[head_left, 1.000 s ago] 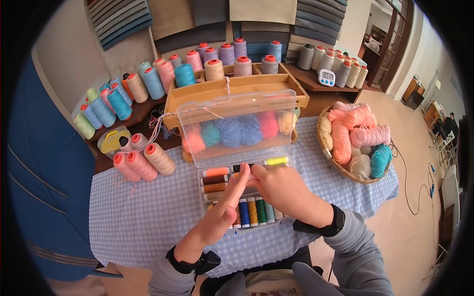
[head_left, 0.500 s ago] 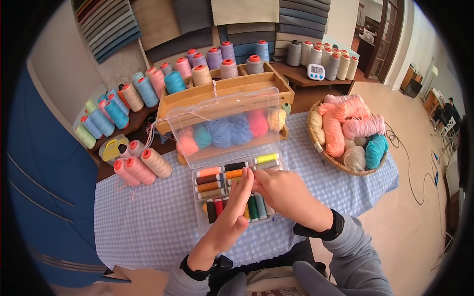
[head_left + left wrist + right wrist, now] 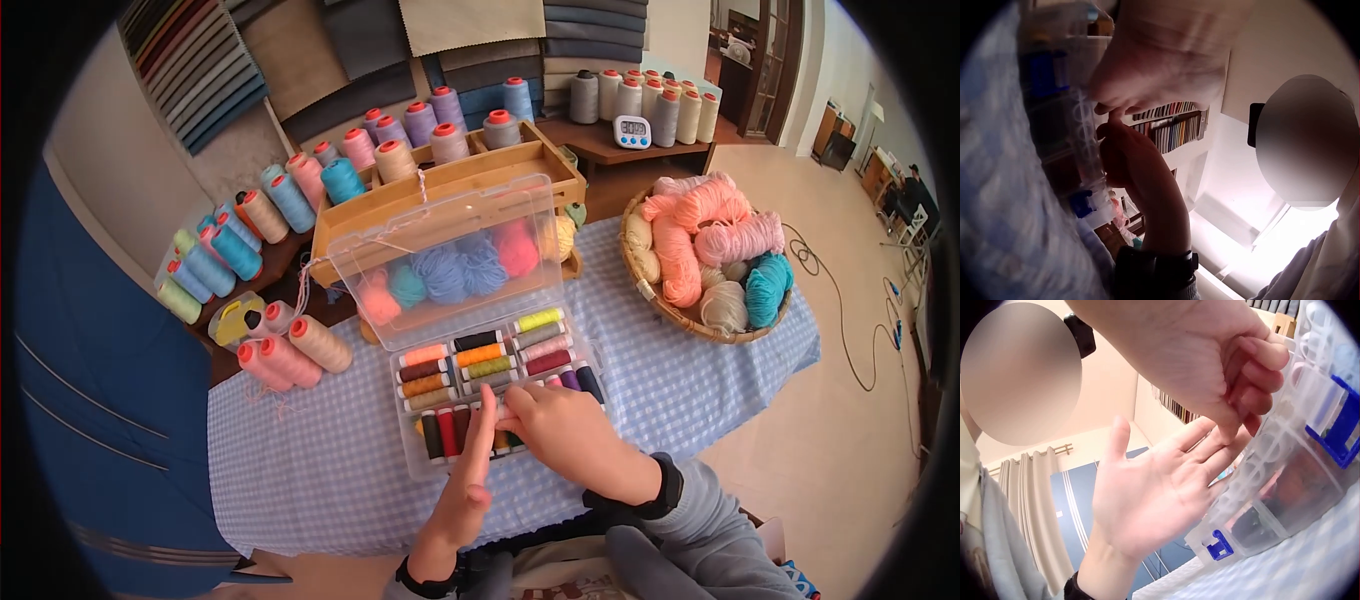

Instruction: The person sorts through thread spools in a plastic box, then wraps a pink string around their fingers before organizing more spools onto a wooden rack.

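My left hand (image 3: 468, 490) is held upright over the front of a clear plastic box (image 3: 408, 450), with its palm turned to the right and its fingers straight. From the other side, my right hand (image 3: 575, 435) comes in with curled fingers and pinches a finger of the left hand near its tip. The right wrist view shows the right thumb against the left fingers (image 3: 1207, 447). Beneath both hands, small thread spools fill the box, among them an orange spool (image 3: 480, 355) and a red spool (image 3: 446, 432). The hands hide part of the front row. The box's clear lid (image 3: 440, 318) stands raised.
Right of the box is a wicker basket (image 3: 668, 315) of yarn skeins. Pink thread cones (image 3: 292, 362) stand at the left on the checked cloth (image 3: 290, 480). Behind the lid is a wooden rack (image 3: 450, 182) with more cones. A white timer (image 3: 632, 132) sits on the rear shelf.
The head view has shifted, and the joined hands have moved down toward the box's front, uncovering more spools in its middle. The right hand keeps its pinch on the left hand's finger.
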Available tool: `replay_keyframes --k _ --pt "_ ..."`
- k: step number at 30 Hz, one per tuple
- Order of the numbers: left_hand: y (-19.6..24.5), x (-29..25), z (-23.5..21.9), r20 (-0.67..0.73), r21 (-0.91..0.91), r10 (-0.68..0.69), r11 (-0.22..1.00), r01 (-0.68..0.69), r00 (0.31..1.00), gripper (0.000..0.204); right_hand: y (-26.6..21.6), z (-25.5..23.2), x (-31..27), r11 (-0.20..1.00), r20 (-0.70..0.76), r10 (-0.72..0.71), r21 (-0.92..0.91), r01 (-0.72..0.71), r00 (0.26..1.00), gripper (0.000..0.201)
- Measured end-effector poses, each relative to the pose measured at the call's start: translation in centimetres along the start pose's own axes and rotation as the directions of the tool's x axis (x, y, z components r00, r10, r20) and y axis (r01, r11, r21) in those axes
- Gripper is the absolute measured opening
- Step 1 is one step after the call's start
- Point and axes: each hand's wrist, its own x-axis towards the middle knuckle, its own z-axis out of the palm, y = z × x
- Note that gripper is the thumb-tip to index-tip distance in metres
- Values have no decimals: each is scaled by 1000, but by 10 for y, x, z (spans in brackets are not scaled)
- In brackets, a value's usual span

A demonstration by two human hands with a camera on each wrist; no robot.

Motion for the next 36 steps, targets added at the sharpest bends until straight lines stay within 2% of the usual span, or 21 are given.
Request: replay_keyframes --k 2,9,11,20,23,25,26,28,32,34,35,36 --pt "-4 -5 -2 7 -9 -10 1000 10 1000 112 -3 1 -1 1000 12 2 7 -2 1000 24" --pt "-2 -20 -11 5 204 22 979 -22 1000 108 -12 2 1 995 -17 -22 96 24 1000 19" --pt "0 -23 -12 18 270 25 962 -28 1000 106 -10 7 2 976 -29 -75 202 79 997 17" --pt "0 -34 -14 67 415 8 909 -35 998 99 -6 3 -2 935 29 -137 334 119 990 22" --pt "1 -36 -15 45 425 52 903 -67 998 87 -2 3 -1 923 31 -187 348 165 982 21" --pt "2 -37 -20 -45 421 91 905 -64 995 67 0 2 -2 919 51 -211 351 180 976 20" --pt "1 -37 -21 -46 422 91 905 -63 995 67 1 2 -2 916 73 -233 351 193 970 20" --pt "1 -36 -23 -134 356 106 933 -52 985 46 -3 3 -2 917 42 -227 347 199 973 17" --pt "-1 -37 -31 -224 383 133 923 -38 966 37 0 2 -1 942 -61 -166 287 177 984 15" --pt "5 -38 -35 -292 417 165 908 -30 942 32 7 -2 -2 949 -48 -138 280 146 989 14" --pt "5 -39 -39 -220 500 216 862 -80 951 30 8 -4 -1 955 -34 -110 272 115 993 14" --pt "7 -38 -40 -221 499 215 863 -79 951 30 8 -6 -1 955 -33 -111 273 115 993 14"
